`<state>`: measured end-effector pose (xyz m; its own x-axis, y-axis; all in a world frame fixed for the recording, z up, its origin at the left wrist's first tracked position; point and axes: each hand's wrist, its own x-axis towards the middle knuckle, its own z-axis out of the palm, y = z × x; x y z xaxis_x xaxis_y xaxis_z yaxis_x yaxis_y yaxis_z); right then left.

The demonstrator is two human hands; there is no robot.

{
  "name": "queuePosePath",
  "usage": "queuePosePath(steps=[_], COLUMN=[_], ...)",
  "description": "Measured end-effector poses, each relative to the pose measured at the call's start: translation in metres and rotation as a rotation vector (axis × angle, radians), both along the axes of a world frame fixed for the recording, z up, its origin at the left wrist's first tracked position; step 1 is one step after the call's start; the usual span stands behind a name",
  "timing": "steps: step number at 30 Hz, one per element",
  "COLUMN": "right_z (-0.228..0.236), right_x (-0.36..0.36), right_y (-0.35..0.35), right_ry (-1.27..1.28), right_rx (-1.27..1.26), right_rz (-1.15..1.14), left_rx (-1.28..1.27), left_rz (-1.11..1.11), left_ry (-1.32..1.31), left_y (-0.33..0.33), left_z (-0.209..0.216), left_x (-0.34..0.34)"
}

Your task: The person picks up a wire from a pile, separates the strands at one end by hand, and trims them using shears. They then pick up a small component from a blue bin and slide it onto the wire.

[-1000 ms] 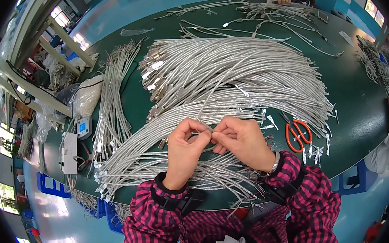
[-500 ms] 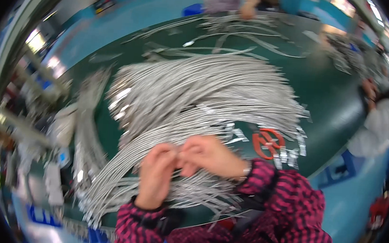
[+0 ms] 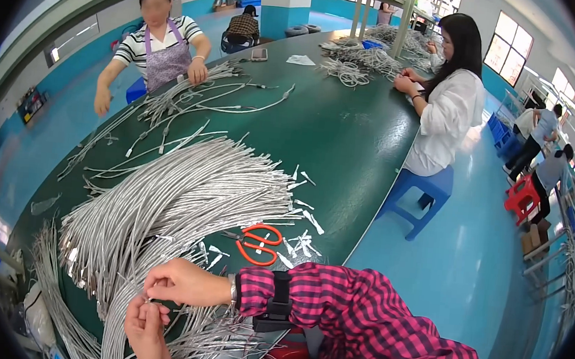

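Note:
My right hand point(image 3: 181, 282) is pinched closed, its fingertips meeting those of my left hand point(image 3: 146, 330). Between them shows a tiny pale bit, too small to name; the left fingers are curled closed around that same spot. Both hands are above a long bundle of thin grey cables point(image 3: 200, 179) fanned across the green table. More loose cables with thin wire ends point(image 3: 214, 339) lie beneath and beside my hands. Beyond my right hand rest orange-handled scissors point(image 3: 260, 248), their blades pointing left. Several small clear-and-white plastic pieces point(image 3: 304, 245) are scattered next to them.
The green table point(image 3: 345, 137) curves away to the far right. Across it, a person in a striped shirt point(image 3: 166, 52) handles grey cables point(image 3: 179, 97). A person in white point(image 3: 446, 131) sits at the right edge on a blue stool point(image 3: 418, 196). Another cable bundle point(image 3: 55, 296) lies left.
The view has swung up and to the right, bringing the co-workers and floor into sight. My hands stay together, fingertips still meeting over the cables.

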<state>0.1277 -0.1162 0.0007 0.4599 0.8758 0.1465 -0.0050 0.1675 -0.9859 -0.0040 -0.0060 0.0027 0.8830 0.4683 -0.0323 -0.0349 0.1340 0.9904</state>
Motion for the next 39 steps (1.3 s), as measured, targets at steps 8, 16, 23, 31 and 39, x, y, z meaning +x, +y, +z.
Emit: queuePosePath(steps=[8,16,23,31,39], right_z=[0.015,0.022,-0.021,-0.022,0.009], right_x=[0.051,0.082,0.053,0.055,0.052], right_y=[-0.079,-0.164,-0.141,-0.128,-0.126], right_ry=[-0.660,-0.835,-1.271,-1.288,-1.036], right_rx=[-0.109,-0.476,-0.650,-0.881,-0.573], right_rz=[-0.434,-0.570,-0.495,-0.487,-0.517], left_rx=[-0.098,-0.077,-0.115,-0.129,-0.078], left_rz=[0.001,-0.022,-0.008,-0.028,0.063], left_ry=[-0.007,-0.047,-0.076,-0.104,-0.140], left_y=[0.002,0.008,0.007,0.009,0.013], left_z=[-0.005,-0.004,-0.007,-0.004,0.000], left_x=[0.010,0.003,0.002,0.004,0.002])
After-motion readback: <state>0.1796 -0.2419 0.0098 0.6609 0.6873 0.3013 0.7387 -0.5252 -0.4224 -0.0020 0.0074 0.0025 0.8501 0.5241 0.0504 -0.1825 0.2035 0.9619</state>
